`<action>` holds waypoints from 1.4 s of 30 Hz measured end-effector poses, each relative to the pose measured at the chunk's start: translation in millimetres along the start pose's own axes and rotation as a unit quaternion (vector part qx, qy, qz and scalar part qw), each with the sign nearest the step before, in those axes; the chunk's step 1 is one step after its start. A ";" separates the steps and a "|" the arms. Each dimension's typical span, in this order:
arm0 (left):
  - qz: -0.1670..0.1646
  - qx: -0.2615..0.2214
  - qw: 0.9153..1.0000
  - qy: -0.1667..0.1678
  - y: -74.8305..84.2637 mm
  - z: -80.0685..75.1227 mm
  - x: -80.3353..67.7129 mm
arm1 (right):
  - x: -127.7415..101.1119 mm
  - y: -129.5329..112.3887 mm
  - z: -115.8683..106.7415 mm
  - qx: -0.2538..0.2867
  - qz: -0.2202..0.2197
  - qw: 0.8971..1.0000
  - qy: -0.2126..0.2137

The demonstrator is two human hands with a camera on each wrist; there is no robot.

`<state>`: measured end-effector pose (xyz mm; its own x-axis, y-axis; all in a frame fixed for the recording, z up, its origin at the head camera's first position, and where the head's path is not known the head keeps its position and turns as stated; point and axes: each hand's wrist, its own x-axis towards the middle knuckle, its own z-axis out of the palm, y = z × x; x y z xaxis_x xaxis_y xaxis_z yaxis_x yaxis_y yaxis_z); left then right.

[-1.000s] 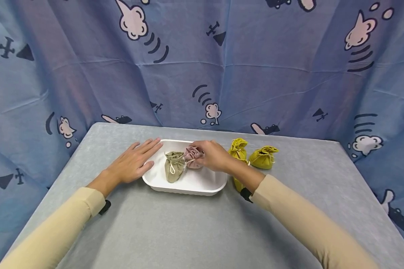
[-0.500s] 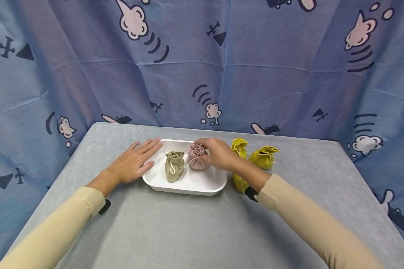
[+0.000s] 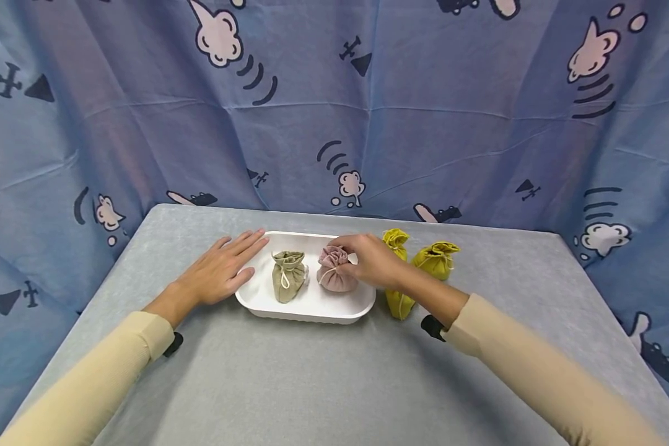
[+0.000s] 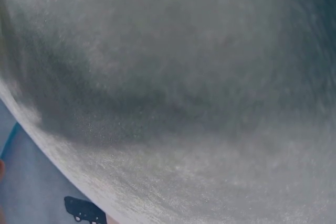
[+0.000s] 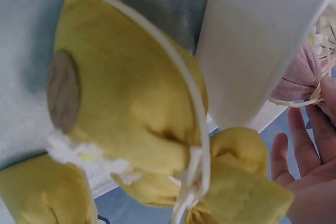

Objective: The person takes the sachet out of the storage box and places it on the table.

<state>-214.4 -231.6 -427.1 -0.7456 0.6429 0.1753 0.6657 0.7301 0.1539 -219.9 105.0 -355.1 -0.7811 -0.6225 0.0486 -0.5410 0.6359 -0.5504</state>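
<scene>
My right hand (image 3: 372,263) pinches the gathered neck of a dusty pink drawstring pouch (image 3: 336,282), which sits in the right half of a white tray (image 3: 301,317). Beside it, to the left in the tray, stands a grey-green pouch (image 3: 287,280) tied with a pale cord. My left hand (image 3: 216,270) rests with straight fingers at the tray's left rim. In the right wrist view, the right hand (image 5: 315,182) has its fingers close below the pink pouch (image 5: 298,77), past the tray's wall (image 5: 247,40).
Right of the tray are yellow drawstring pouches, one (image 3: 399,303) partly behind my right forearm and another (image 3: 435,261) farther right. A yellow pouch (image 5: 131,77) fills much of the right wrist view. Grey cloth (image 4: 168,171) covers the table; a blue printed curtain (image 3: 301,124) hangs behind.
My right hand has moved the pink pouch rightward and toward me, away from the grey-green pouch. The left hand and the tray have stayed in place.
</scene>
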 end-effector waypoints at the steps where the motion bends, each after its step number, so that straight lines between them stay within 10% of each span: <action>1: 0.000 0.000 1.000 0.000 0.1 -0.2 0.1 | -2.0 -0.3 -1.4 -0.001 -0.002 1.000 0.000; 42: -0.006 -0.005 1.000 0.000 3.4 -1.4 -0.6 | -41.2 -16.1 -75.0 0.005 -0.025 0.999 0.045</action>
<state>-211.7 -229.8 -425.4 -0.7532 0.6343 0.1741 0.6574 0.7351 0.1658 -202.5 154.6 -285.7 -0.7786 -0.6094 0.1496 -0.5767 0.6008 -0.5537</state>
